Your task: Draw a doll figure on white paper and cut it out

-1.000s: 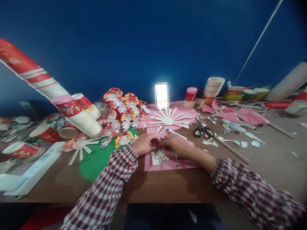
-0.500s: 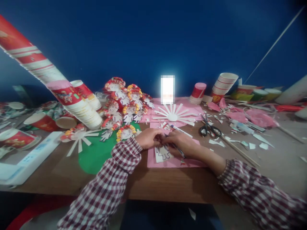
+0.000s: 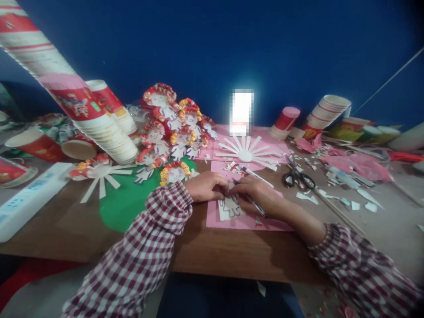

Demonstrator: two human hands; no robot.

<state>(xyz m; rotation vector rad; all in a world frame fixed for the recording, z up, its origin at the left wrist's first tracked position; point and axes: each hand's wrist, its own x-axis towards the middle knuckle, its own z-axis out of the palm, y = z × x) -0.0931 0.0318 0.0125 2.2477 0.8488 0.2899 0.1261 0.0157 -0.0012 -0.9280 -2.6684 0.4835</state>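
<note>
A small white paper piece with a figure outlined in dark ink (image 3: 229,208) lies on the pink paper (image 3: 215,221) in front of me. At its upper edge the fingers of my left hand (image 3: 207,187) are closed on the white paper; my hands partly hide it. My right hand (image 3: 261,193) grips a slim pen (image 3: 257,205), its dark tip pointing up and left towards my left fingers. A white marker (image 3: 256,176) lies just behind my right hand. Farther back, white paper strips fan out from a cut cup (image 3: 245,156).
Black scissors (image 3: 299,180) and a wooden stick (image 3: 338,211) lie at the right among paper scraps. Finished paper dolls (image 3: 175,173) crowd behind my left hand, by a green sheet (image 3: 115,212). Stacked cups (image 3: 109,137) lean at the left, near a white power strip (image 3: 29,201).
The view has shifted slightly, so things on the table sit differently in it. My fingers have drawn a little apart above the drawn figure. The pen stays in my right hand.
</note>
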